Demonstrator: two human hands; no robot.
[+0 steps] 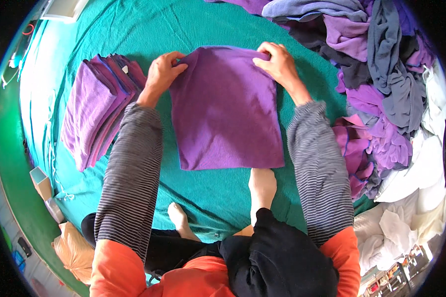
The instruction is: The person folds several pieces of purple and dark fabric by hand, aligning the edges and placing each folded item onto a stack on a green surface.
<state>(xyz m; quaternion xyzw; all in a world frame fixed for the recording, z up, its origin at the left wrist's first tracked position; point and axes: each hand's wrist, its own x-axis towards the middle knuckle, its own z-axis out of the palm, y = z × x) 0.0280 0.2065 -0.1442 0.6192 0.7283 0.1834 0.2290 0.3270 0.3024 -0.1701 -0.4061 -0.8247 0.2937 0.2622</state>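
Note:
A purple cloth (228, 111) with a blue edge, looking like a towel, lies spread between my arms on a green sheet (133, 26). My left hand (165, 74) pinches its far left corner between thumb and fingers. At the far right corner, my right hand (277, 63) grips the cloth in the same way. The far edge looks slightly raised, and light folds run across the cloth. To the left of my left hand stands a stack of folded purple cloths (91, 107), some with blue edging and one with a small white tag.
A loose heap of purple, grey and black cloths (384, 55) covers the right side. White fabric or bags (420, 170) lie beyond it. My feet rest on the sheet near the cloth's close edge. At the lower left are an open box (41, 182) and an orange plastic bag (74, 252).

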